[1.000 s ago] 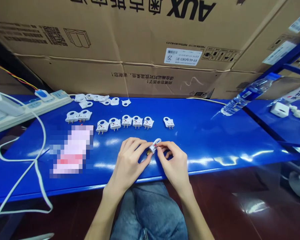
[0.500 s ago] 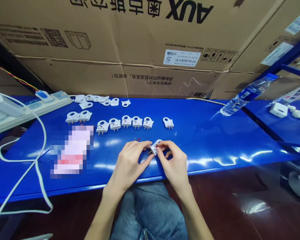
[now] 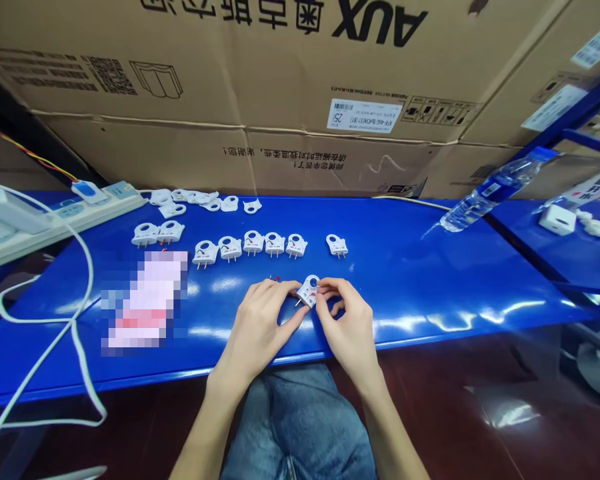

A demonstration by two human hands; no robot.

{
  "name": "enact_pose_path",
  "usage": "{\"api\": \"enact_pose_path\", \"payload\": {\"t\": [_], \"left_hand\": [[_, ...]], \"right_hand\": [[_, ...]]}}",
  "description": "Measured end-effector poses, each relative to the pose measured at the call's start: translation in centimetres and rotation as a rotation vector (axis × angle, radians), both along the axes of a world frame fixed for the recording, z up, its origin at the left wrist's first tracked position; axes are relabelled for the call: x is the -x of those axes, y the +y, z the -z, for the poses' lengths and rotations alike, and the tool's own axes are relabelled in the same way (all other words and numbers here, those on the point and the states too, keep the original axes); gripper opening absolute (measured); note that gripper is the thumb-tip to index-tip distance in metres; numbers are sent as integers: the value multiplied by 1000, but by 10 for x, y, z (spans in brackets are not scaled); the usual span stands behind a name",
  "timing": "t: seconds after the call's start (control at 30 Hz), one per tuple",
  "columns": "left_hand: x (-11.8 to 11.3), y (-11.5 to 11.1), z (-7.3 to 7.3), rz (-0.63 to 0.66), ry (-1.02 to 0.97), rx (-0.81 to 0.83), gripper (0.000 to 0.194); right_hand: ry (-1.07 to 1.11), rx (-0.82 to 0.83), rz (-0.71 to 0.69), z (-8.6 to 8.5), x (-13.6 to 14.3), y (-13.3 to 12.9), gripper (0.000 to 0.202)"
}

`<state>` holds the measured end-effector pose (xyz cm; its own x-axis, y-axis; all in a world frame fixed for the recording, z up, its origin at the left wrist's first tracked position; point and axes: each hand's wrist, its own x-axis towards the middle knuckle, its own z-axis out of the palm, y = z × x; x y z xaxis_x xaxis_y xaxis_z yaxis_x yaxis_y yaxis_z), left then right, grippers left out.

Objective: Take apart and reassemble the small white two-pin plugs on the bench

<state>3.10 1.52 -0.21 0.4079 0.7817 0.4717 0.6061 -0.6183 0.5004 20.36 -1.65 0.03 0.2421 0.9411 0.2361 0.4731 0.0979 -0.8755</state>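
Near the front edge of the blue table, a white plug housing [image 3: 309, 289] with a ring-shaped top, metal pins and a small red part inside is between my hands. My left hand [image 3: 263, 323] pinches its left side between thumb and fingers. The fingertips of my right hand [image 3: 347, 320] are closed together at its right side; whether they grip the housing or a small part is hard to see. Several similar housings [image 3: 253, 243] stand in a row behind, and one more [image 3: 337, 246] is set apart to the right. Small red pieces [image 3: 277, 279] lie behind my left hand.
White covers [image 3: 229, 203] lie at the back left. A power strip [image 3: 70, 217] and white cables [image 3: 83, 360] are on the left, beside a blurred pink item [image 3: 153, 293]. A water bottle [image 3: 495, 190] lies tilted at the right, before a large cardboard box [image 3: 280, 87].
The fingertips of my right hand have shifted slightly right, off the front of the housing, so more of its face and the red part show. My left hand has barely moved.
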Motion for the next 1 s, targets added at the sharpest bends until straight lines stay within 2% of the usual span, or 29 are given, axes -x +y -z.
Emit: {"api": "enact_pose_path", "payload": {"t": [0.1, 0.23, 0.33, 0.83, 1.0], "left_hand": [[0, 0, 0, -1, -6, -4, 27], [1, 0, 0, 8, -18, -2, 25], [0, 0, 0, 9, -19, -9, 26], [1, -1, -1, 22, -43, -26, 21], [1, -1, -1, 19, -38, -23, 21]], "right_hand": [[-25, -9, 39, 1, 0, 0, 19], [-201, -50, 128, 4, 0, -1, 20], [-252, -24, 116, 5, 1, -1, 19], [-185, -21, 54, 4, 1, -1, 9], [-171, -4, 79, 4, 1, 0, 9]]}}
